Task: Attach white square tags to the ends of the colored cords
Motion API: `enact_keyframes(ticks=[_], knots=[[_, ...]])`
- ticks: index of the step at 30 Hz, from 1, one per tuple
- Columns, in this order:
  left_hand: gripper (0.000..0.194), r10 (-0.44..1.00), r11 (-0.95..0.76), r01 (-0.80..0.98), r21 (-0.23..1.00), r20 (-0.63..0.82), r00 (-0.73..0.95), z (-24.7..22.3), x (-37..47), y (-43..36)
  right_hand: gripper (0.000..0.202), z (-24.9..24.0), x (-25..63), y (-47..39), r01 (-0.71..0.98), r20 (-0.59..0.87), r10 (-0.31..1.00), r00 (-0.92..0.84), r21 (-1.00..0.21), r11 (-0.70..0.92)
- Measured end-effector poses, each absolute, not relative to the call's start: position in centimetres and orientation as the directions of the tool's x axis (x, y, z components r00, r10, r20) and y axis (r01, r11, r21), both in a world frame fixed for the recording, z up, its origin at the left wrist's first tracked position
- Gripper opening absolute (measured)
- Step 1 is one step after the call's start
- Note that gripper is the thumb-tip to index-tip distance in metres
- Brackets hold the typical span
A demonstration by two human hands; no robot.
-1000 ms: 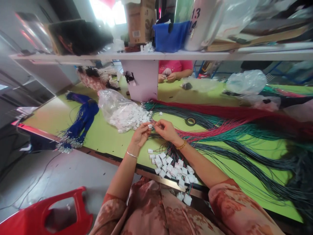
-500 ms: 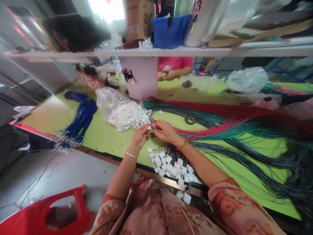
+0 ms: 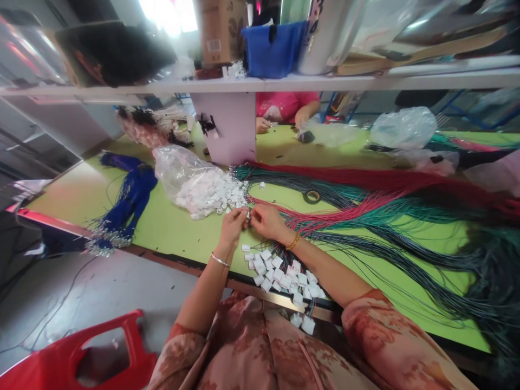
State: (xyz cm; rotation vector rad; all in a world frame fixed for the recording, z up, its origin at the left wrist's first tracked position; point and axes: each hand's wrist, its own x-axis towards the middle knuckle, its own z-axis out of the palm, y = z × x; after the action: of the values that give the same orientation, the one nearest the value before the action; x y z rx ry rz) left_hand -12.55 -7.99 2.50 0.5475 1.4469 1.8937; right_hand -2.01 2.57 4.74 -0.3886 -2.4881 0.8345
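My left hand (image 3: 232, 228) pinches a small white plastic connector (image 3: 248, 215) at its fingertips, over the table's near middle. Close against it, my right hand (image 3: 268, 221) is closed, thumb and fingertips meeting at the connector; what they grip is too small to make out. Just beyond my hands, loose white connectors (image 3: 203, 196) spill from a clear plastic bag (image 3: 179, 165). Below my right wrist lies a pile of white connectors (image 3: 280, 273) with wires attached, some hanging over the table edge. Red wires (image 3: 325, 218), green wires (image 3: 390, 219) and black wires (image 3: 390, 254) stretch away to the right.
A blue wire bundle (image 3: 138, 187) lies left. A roll of tape (image 3: 312, 196) sits among the wires. A shelf (image 3: 345, 83) with a blue bin (image 3: 274, 50) spans the table. Across it show a co-worker's hands (image 3: 304, 116). A red stool (image 3: 81, 352) stands lower left.
The view has shifted slightly, so everything sits a little further left. My fingertips have drawn closer together around the connector. The co-worker's hands have moved apart, one towards a dark bundle.
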Motion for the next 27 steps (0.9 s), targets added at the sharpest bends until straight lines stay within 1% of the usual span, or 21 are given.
enact_keyframes(ticks=[2,3,4,5,7,9,10,12,14,16,17,20,22,24,27], knots=[[0.023,0.744,-0.096,-0.269,0.958,-0.11,-0.659,2.9,-12.8,-8.3,0.019,4.3,-2.1,4.1,0.075,0.3,0.382,-0.874,-0.694,0.717],[0.021,0.749,-0.077,-0.285,0.955,-0.133,-0.649,3.1,-13.0,-8.5,0.023,4.1,-2.2,5.1,0.087,0.27,0.392,-0.879,-0.718,0.691],[0.019,0.753,-0.066,-0.304,0.951,-0.152,-0.641,3.3,-13.3,-8.6,0.027,3.9,-2.2,6.1,0.138,0.239,0.428,-0.872,-0.718,0.682],[0.016,0.756,-0.061,-0.319,0.946,-0.165,-0.634,3.5,-13.5,-8.7,0.027,3.7,-2.3,7.0,0.209,0.209,0.463,-0.861,-0.686,0.697],[0.014,0.759,-0.055,-0.336,0.94,-0.18,-0.626,3.7,-13.9,-8.8,0.02,3.2,-2.3,8.2,0.335,0.143,0.482,-0.864,-0.55,0.765],[0.013,0.757,-0.045,-0.339,0.94,-0.189,-0.625,3.8,-14.1,-8.8,0.014,2.8,-2.3,8.4,0.393,0.093,0.462,-0.882,-0.397,0.83],[0.014,0.757,-0.04,-0.337,0.941,-0.192,-0.625,3.8,-14.1,-8.8,0.014,2.6,-2.3,8.2,0.405,0.083,0.456,-0.886,-0.343,0.848],[0.014,0.76,-0.032,-0.333,0.942,-0.193,-0.62,3.7,-14.1,-8.7,0.017,2.4,-2.2,7.8,0.408,0.098,0.449,-0.888,-0.284,0.868],[0.015,0.765,-0.033,-0.333,0.942,-0.191,-0.615,3.5,-14.1,-8.7,0.02,2.3,-2.0,7.7,0.372,0.123,0.417,-0.901,-0.278,0.886],[0.016,0.765,-0.044,-0.345,0.938,-0.19,-0.615,3.3,-14.0,-8.7,0.021,2.3,-1.8,8.0,0.323,0.139,0.384,-0.913,-0.327,0.888],[0.017,0.762,-0.058,-0.356,0.933,-0.189,-0.62,3.2,-14.0,-8.6,0.021,2.4,-1.8,8.2,0.302,0.147,0.382,-0.912,-0.387,0.871],[0.019,0.754,-0.117,-0.399,0.91,-0.18,-0.631,3.0,-14.0,-8.5,0.017,2.7,-2.0,8.6,0.23,0.173,0.434,-0.884,-0.648,0.726],[0.019,0.762,-0.157,-0.422,0.893,-0.163,-0.627,2.8,-14.0,-8.4,0.018,3.0,-2.5,8.3,0.151,0.197,0.469,-0.861,-0.78,0.607],[0.017,0.776,-0.2,-0.441,0.875,-0.134,-0.617,2.8,-13.9,-8.4,0.021,3.3,-3.0,7.8,0.071,0.22,0.474,-0.853,-0.85,0.522],[0.015,0.791,-0.26,-0.473,0.842,-0.095,-0.604,2.8,-13.8,-8.3,0.024,3.6,-3.3,6.7,-0.026,0.229,0.418,-0.879,-0.899,0.436]])
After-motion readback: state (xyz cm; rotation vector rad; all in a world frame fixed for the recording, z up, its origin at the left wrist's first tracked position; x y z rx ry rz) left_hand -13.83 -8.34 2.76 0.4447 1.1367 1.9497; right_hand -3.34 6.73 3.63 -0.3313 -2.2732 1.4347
